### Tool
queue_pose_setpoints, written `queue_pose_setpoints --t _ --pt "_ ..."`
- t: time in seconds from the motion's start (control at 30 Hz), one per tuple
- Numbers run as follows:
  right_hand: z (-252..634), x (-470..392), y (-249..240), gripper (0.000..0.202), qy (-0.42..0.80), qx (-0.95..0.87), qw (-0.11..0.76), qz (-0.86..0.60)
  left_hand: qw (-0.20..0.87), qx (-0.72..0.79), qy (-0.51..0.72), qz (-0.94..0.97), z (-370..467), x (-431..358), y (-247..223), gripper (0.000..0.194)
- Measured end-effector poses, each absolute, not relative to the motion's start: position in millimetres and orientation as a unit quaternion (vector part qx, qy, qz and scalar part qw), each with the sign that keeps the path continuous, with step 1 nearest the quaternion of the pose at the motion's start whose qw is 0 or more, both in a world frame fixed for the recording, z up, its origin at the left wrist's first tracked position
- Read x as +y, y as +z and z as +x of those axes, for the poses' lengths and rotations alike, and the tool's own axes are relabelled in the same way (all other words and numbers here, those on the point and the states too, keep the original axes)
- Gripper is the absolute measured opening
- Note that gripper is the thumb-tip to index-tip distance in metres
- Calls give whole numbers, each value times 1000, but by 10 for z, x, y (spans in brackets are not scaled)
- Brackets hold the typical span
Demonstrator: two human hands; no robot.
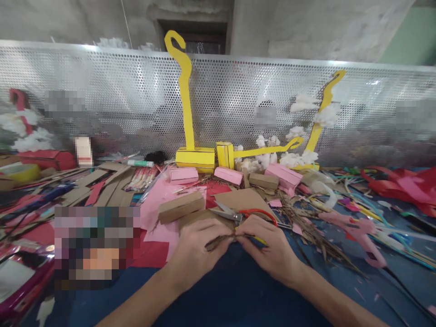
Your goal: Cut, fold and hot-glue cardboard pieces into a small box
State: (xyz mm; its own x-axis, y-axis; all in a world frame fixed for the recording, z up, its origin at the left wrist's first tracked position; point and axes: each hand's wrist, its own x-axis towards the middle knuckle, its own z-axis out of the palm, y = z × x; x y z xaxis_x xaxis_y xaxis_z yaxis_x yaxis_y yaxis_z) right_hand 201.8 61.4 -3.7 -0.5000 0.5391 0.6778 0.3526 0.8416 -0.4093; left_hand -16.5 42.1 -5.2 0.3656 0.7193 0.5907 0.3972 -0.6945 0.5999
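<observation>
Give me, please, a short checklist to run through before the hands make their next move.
1. Dry plant strip pinched by the fingers of the left hand and right hand: ok.
2. Scissors well away from the hands: not ok, they lie right beside the right hand.
3. Pink glue gun set down apart from both hands: ok.
4. Glue gun cool: cannot tell.
5. Tall yellow hooked cutout upright on its yellow base: ok.

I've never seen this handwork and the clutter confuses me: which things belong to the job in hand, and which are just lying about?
In the job:
dried brown piece, pinched by left hand and right hand
possibly scissors, close by

Seemingly lying about:
pink glue gun
green-and-white marker
</observation>
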Motion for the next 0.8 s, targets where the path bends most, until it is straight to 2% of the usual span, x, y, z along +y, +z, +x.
queue_pose_setpoints --t 0.4,0.8 --pt "2028 580 -17 15 89 -859 441 -245 101 319 466 819 -201 393 -22 11" --pt "2029 603 -20 19 95 -853 460 -228 88 310 474 819 -201 408 -32 11"
